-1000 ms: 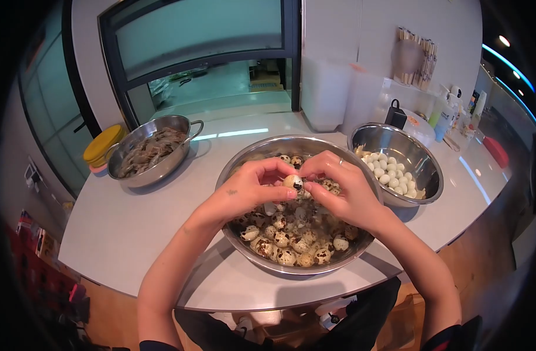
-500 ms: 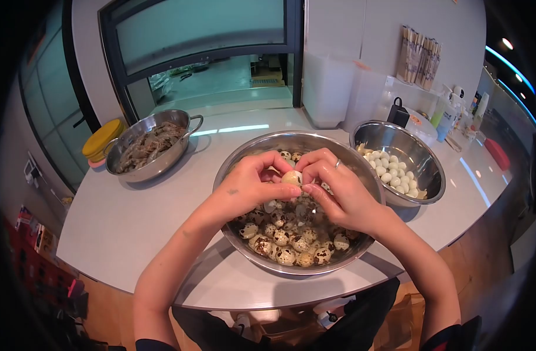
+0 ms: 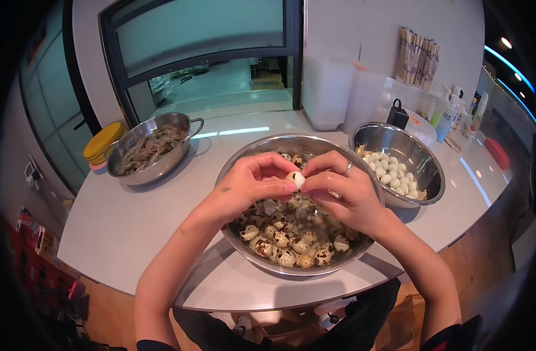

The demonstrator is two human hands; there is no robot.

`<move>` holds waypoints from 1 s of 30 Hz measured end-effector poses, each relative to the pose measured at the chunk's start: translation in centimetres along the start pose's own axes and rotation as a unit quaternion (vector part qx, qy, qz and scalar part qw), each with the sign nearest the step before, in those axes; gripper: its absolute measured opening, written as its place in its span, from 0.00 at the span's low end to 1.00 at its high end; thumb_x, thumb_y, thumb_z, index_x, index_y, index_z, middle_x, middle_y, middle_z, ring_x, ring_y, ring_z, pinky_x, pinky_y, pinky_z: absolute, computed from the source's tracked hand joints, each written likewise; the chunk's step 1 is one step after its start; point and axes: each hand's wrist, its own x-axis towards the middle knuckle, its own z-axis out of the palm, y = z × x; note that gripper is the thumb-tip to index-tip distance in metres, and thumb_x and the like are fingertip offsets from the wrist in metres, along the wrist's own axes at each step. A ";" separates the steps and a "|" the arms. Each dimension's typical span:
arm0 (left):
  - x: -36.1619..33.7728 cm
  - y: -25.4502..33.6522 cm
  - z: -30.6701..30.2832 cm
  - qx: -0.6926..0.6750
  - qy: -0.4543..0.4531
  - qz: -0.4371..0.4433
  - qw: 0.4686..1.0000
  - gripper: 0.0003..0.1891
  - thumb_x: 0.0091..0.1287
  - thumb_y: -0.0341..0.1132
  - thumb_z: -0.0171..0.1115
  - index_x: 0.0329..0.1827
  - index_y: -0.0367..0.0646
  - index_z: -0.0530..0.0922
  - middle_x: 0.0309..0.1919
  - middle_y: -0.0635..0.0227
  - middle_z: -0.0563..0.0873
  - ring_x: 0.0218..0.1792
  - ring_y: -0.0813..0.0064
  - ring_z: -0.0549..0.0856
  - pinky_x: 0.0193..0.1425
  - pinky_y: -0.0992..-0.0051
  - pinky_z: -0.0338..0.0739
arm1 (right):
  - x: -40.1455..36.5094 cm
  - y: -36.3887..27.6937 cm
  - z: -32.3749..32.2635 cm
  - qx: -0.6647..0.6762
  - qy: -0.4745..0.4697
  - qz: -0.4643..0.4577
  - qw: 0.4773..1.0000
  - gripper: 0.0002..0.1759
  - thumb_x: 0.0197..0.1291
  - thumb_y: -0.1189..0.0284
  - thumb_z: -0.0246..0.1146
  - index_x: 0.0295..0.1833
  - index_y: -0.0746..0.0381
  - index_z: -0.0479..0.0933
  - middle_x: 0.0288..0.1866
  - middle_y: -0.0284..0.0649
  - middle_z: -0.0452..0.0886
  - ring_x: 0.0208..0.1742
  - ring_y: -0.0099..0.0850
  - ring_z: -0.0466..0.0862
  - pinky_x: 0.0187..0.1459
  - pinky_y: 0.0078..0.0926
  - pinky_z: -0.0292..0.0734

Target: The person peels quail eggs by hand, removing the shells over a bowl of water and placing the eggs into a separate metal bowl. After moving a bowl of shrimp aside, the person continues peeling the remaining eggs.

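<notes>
Above the large steel bowl [image 3: 373, 228], a partly peeled quail egg [image 3: 296, 180] sits between my two hands, its bare white side facing right and some speckled shell still on the left. My left hand [image 3: 253, 184] is closed on it with thumb and fingers. From the other side, my right hand [image 3: 341, 184], wearing a ring, pinches at the same egg with its fingertips. Below them the bowl holds water, several speckled quail eggs [image 3: 285, 240] and loose shell pieces.
A second steel bowl [image 3: 435, 167] with peeled white eggs [image 3: 394, 172] stands to the right. At the left is a two-handled steel pan [image 3: 162, 167] of raw shrimp [image 3: 153, 149], beside yellow lids [image 3: 104, 143]. Bottles [image 3: 446, 120] and a black box [image 3: 398, 115] stand at the back right.
More white shows on the egg now, as shell has come away on its right side. Both hands have shifted only slightly over the bowl.
</notes>
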 end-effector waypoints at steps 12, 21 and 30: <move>0.0 -0.2 -0.3 -0.088 -0.023 -0.013 0.996 0.20 0.60 0.35 0.61 0.54 0.38 0.71 0.46 0.64 0.79 0.47 0.70 0.80 0.51 0.73 0.77 | 0.0 0.2 0.6 -0.010 0.049 0.042 0.998 0.08 0.50 0.79 0.60 0.36 0.63 0.69 0.36 0.41 0.74 0.38 0.38 0.76 0.39 0.30 0.71; 0.0 0.0 -0.3 -0.056 -0.039 -0.022 0.997 0.21 0.62 0.36 0.59 0.55 0.35 0.69 0.45 0.62 0.79 0.45 0.74 0.81 0.49 0.76 0.77 | 0.1 0.1 0.7 -0.041 0.037 0.026 0.998 0.11 0.47 0.76 0.65 0.37 0.62 0.72 0.36 0.40 0.74 0.39 0.39 0.76 0.39 0.32 0.72; -0.2 0.2 0.2 -0.024 -0.021 -0.038 0.999 0.18 0.59 0.31 0.62 0.50 0.35 0.72 0.41 0.60 0.81 0.43 0.73 0.82 0.49 0.76 0.77 | 0.2 -0.4 0.5 -0.022 0.018 -0.004 1.000 0.10 0.43 0.79 0.66 0.34 0.61 0.75 0.36 0.38 0.73 0.38 0.37 0.76 0.38 0.31 0.73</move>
